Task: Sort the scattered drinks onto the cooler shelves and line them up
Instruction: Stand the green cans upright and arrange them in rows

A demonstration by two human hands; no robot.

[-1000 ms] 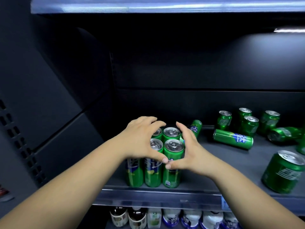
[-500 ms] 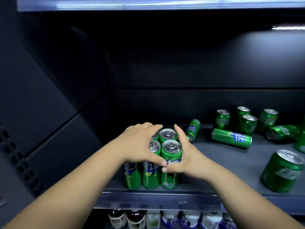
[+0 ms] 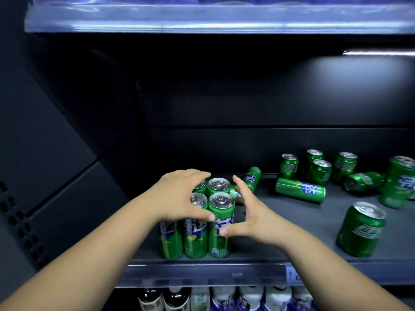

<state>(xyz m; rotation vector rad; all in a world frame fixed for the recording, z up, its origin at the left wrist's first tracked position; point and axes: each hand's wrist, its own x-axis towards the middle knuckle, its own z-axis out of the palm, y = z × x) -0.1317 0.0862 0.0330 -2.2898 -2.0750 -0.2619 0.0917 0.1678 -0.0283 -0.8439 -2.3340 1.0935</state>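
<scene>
Several tall slim green cans (image 3: pixel 221 223) stand upright in a tight block at the left of the dark cooler shelf (image 3: pixel 269 250). My left hand (image 3: pixel 179 194) cups the block's left side, fingers over the rear can tops and thumb on the front cans. My right hand (image 3: pixel 249 214) is beside the block's right side with fingers spread; only its thumb tip touches the front right can. A tall can (image 3: pixel 252 179) leans just behind my right hand, and another tall can (image 3: pixel 299 193) lies on its side further right.
Short green cans (image 3: pixel 321 171) stand at the back right, a short lying can (image 3: pixel 361 180) among them. A short can (image 3: pixel 361 230) stands near the front right edge. The shelf's front rail (image 3: pixel 202 274) runs below. Bottles (image 3: pixel 224 299) fill the lower shelf. The cooler's side wall (image 3: pixel 67 176) is at left.
My right hand's fingers have come away from the block's right side, leaving a gap. My left hand stays cupped on the cans. The view has shifted slightly.
</scene>
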